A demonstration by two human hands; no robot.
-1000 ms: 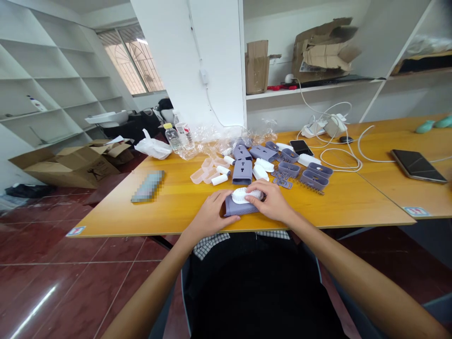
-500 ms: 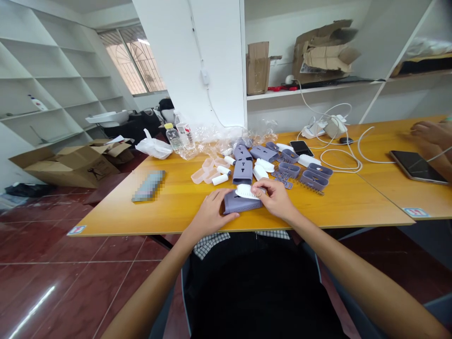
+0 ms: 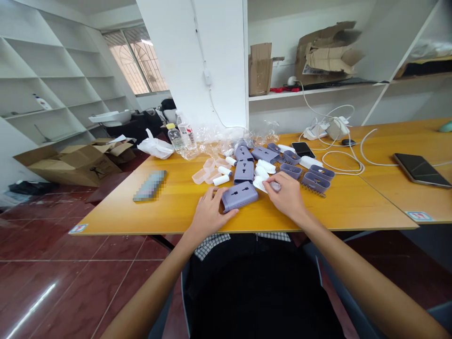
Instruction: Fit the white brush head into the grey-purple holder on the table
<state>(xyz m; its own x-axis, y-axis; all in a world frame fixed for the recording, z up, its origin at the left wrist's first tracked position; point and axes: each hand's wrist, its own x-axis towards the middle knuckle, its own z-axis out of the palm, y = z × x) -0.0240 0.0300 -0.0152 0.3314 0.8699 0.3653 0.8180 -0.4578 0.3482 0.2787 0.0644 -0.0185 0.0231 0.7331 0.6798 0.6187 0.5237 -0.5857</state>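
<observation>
My left hand (image 3: 212, 207) grips the left end of a purple-grey plastic case (image 3: 242, 195) with dark keyhole-shaped slots in its top. The case lies on the table near its front edge. Just to its right, my right hand (image 3: 285, 195) is closed in a pinch on a white plastic piece with a ridged edge (image 3: 260, 184), partly hidden by the fingers. Beyond the hands stands another purple-grey case (image 3: 243, 171). White ridged pieces (image 3: 265, 167) lie beside it, and small white cylinders (image 3: 221, 180) lie to its left.
Clear pinkish cups (image 3: 201, 175), purple oval trays (image 3: 314, 182) and a phone (image 3: 302, 149) are on the table (image 3: 353, 202). Bottles (image 3: 173, 135) and a white bag (image 3: 155, 145) stand at the back left. White cables (image 3: 344, 172) and a tablet (image 3: 420, 169) lie right.
My right hand has moved right, taking the white ridged piece off the top of the case. My left hand stays on the case. Another person's hand has left the right edge.
</observation>
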